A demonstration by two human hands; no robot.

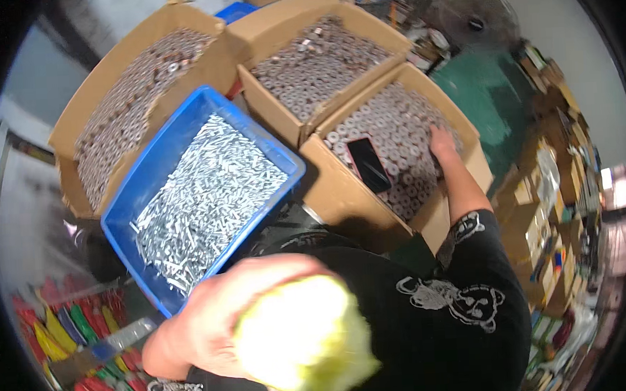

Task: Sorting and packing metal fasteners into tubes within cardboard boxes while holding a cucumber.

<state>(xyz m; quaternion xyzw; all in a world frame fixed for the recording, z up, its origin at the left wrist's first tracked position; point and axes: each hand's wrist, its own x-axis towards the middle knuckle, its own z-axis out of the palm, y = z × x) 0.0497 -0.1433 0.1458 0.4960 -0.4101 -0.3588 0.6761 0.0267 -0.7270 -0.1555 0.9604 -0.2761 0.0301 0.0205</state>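
Your left hand (220,317), large and blurred in the lower foreground, curls around a pale yellow-green lump (303,337), held in front of your black shirt (383,326); it is too bright and blurred to identify. Your right hand (443,142) reaches into the right-hand cardboard box (352,206), at the far-right part of a layer of small round parts (407,130) with centre holes. Its fingertips are too unclear to tell whether they are spread or pinching a part. In the same box, a dark phone (369,165) lies on the parts, left of that hand. To the left, a blue bin (271,147) holds loose silver pins (207,194). Behind it stand a left cardboard box (187,82) and a middle cardboard box (269,102), both full of similar round parts.
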